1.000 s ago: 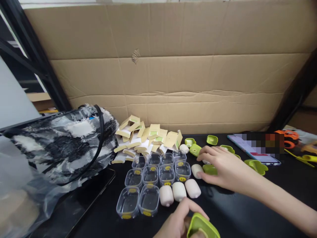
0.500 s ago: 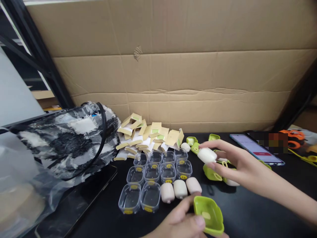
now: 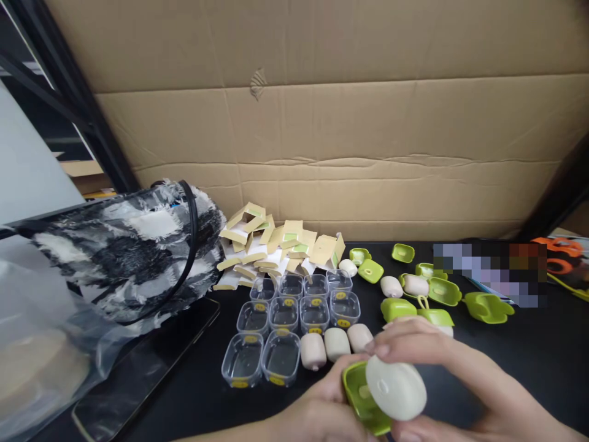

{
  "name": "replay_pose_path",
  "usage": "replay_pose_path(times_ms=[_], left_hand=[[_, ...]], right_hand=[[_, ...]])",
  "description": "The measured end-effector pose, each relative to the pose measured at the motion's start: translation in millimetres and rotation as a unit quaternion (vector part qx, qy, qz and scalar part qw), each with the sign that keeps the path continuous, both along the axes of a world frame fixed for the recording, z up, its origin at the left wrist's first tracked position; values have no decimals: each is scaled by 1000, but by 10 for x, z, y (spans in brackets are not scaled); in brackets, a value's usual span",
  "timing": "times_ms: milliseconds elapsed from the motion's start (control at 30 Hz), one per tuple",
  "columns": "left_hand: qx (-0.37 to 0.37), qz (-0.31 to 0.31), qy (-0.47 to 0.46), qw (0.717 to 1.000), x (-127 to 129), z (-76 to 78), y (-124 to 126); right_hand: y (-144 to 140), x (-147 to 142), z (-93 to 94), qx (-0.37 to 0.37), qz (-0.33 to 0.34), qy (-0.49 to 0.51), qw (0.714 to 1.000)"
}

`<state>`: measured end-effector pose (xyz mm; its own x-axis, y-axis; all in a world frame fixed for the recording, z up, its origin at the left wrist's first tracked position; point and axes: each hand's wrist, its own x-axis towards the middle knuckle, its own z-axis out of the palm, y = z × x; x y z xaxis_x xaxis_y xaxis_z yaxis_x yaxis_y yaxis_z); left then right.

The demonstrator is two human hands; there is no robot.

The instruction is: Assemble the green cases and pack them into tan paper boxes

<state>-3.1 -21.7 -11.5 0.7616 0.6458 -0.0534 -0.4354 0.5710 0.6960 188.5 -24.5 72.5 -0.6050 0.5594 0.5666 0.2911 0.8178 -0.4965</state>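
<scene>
Head view, both hands low in frame, close to the camera. My left hand (image 3: 322, 408) was curled around a green case half (image 3: 361, 399), thumb and fingers gripping its sides so that its open hollow faced up and to the right. My right hand (image 3: 423, 362) pinched a beige oval pad (image 3: 396, 388) between thumb and forefinger, its flat face turned toward me and its edge touching the rim of the green half. Held that way, the pad lined up with the hollow; I could not tell whether it was partly seated or only resting against the rim.

On the black table (image 3: 529, 356), clear plastic boxes (image 3: 294, 319) stood in tidy rows with their openings up, each with a yellow sticker on the near wall. Three more beige pads (image 3: 335, 345) lay side by side just in front of the rows, within easy reach of either hand. Loose green halves (image 3: 442, 293) were scattered to the right, some hollow-up, two pads lying among them. Behind the boxes, folded card sleeves (image 3: 276, 248) were heaped against the cardboard wall (image 3: 322, 153). A black-and-white furry bag (image 3: 129, 252) sat to the left, partly under clear plastic.
</scene>
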Motion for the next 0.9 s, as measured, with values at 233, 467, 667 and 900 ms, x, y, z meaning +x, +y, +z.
replay_pose_path(times_ms=[233, 467, 667, 900], left_hand=[[-76, -21, -98, 992, 29, 204, 9], [-61, -33, -97, 993, 83, 76, 58], [-88, 1, -94, 992, 39, 236, -34], [-84, -3, -76, 994, 97, 14, 28]], right_hand=[[28, -68, -141, 127, 26, -34, 991], [38, -72, -246, 200, -2, -96, 975], [1, -91, -214, 191, -4, -97, 977], [10, -156, -190, 184, -5, -105, 977]])
